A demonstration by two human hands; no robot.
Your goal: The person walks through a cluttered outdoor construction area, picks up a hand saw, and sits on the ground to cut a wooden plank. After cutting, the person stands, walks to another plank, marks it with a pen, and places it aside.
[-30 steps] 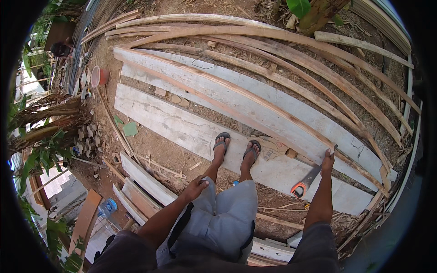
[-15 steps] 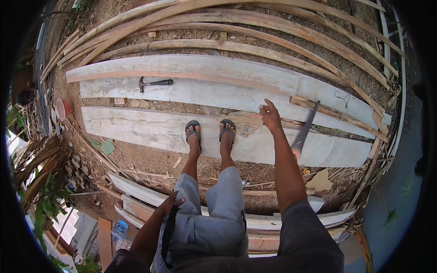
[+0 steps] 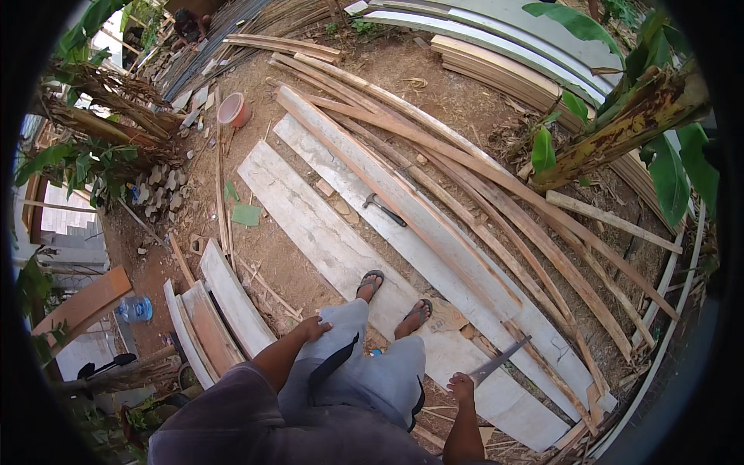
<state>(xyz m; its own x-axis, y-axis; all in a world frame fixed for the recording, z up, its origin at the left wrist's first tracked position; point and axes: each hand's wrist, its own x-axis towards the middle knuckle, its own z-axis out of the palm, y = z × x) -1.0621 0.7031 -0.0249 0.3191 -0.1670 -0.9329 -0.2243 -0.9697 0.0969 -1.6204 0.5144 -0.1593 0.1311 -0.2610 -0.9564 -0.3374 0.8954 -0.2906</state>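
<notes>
My left hand [image 3: 311, 329] rests on the left leg of my grey trousers, its fingers lying against the cloth and holding nothing. At lower right my right hand [image 3: 462, 385] has its fingers curled at the near end of a handsaw [image 3: 500, 362]. The hand covers the saw's handle; the blade points away to the right, its tip over a narrow wooden strip [image 3: 535, 364]. Under my feet in flip-flops runs a long whitish board [image 3: 310, 221]. Beyond it, a claw hammer [image 3: 385, 211] with a black grip lies on a second whitish board [image 3: 341, 174].
Long timber strips [image 3: 465, 170] lie beyond the boards. A reddish bucket [image 3: 234, 111] stands at the far left, with a person [image 3: 188, 25] farther back. Short planks [image 3: 236, 291] lie left of me, near a water bottle [image 3: 136, 308]. A banana trunk [image 3: 620, 128] leans at right.
My view has swung to the left, so the boards run slantwise. My right hand, earlier raised apart from the saw, has come to its handle. My left hand remains on my leg.
</notes>
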